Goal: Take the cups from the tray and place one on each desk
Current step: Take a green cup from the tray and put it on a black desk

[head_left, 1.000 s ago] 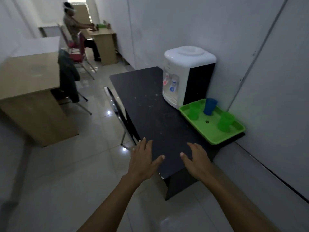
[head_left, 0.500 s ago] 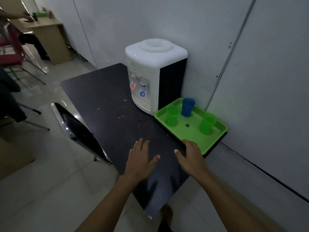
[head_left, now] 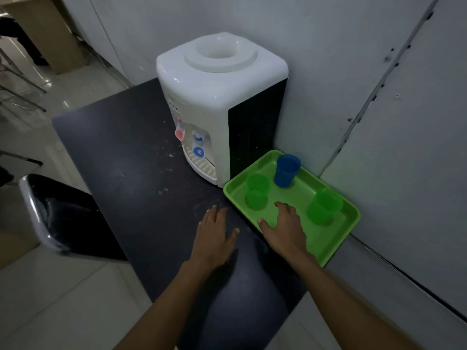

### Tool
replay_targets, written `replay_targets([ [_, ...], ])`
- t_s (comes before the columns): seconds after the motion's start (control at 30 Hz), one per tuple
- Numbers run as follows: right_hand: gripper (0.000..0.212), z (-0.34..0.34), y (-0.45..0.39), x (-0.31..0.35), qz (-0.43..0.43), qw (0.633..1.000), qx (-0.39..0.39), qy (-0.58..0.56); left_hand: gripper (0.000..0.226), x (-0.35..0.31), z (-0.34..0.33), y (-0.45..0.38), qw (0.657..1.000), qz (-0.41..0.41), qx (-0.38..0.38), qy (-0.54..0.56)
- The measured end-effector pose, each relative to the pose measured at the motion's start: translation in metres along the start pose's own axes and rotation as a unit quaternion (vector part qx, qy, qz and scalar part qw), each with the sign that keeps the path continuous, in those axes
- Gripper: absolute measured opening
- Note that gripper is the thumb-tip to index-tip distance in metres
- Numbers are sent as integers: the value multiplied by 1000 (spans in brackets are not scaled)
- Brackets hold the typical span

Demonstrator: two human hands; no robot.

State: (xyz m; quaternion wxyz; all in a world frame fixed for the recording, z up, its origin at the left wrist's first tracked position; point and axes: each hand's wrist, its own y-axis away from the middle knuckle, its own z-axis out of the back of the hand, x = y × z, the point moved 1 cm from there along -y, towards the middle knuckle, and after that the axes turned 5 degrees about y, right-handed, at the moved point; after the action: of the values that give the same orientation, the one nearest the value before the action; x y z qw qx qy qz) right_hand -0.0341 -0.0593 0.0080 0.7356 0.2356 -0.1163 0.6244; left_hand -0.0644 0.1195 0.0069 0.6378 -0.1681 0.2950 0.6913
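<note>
1. Green tray [head_left: 328, 251] at the near right corner of the dark table [head_left: 131, 157], close to the grey wall and just beside a white water dispenser [head_left: 217, 97].
2. Three cups upright on the tray: a blue cup [head_left: 286, 170] at the far side, nearest the dispenser's black side panel; a green cup [head_left: 257, 190] to its left, near the tray's left rim; a second green cup [head_left: 323, 205] toward the right rim, well apart from the other two.
3. Right hand [head_left: 284, 228] over the tray's near left part, palm down, fingers spread and relaxed, holding nothing; fingertips between the two green cups, touching neither; contact with the tray floor impossible to tell.
4. Left hand [head_left: 216, 233] palm down over the bare table surface just left of the tray, fingers straight and slightly fanned, holding nothing.
5. Both forearms reaching in from the bottom edge.
6. Pale specks and scuffs scattered on the table top in front of the dispenser's red and blue taps.
7. Black chair [head_left: 63, 213] with a shiny metal frame tucked at the table's left edge, on light floor tiles.
8. Wooden desk [head_left: 48, 29] at far upper left, partly cut off by the frame.
</note>
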Motion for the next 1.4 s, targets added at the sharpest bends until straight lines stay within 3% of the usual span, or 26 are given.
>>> replay_targets([
  [0.27, 91, -19, -60, 6, -58, 998, -22, -27, 65, 5, -6, -61, 999, -14, 41, 13],
  [0.53, 104, -40, -97, 16, -56, 996, -65, -15, 68, 21, -5, -103, 998, -10, 54, 35],
  [1.0, 91, -51, -109, 18, -61, 989, -127, -43, 63, 41, -4, -113, 996, 7, 68, 64],
  [1.27, 87, -32, -90, 16, -26, 984, -152, -83, 41, 25, 17, -105, 993, -31, 28, 111],
  [1.4, 87, -7, -72, 18, 15, 980, -165, -112, 35, 3, 27, -97, 979, 17, 25, 203],
])
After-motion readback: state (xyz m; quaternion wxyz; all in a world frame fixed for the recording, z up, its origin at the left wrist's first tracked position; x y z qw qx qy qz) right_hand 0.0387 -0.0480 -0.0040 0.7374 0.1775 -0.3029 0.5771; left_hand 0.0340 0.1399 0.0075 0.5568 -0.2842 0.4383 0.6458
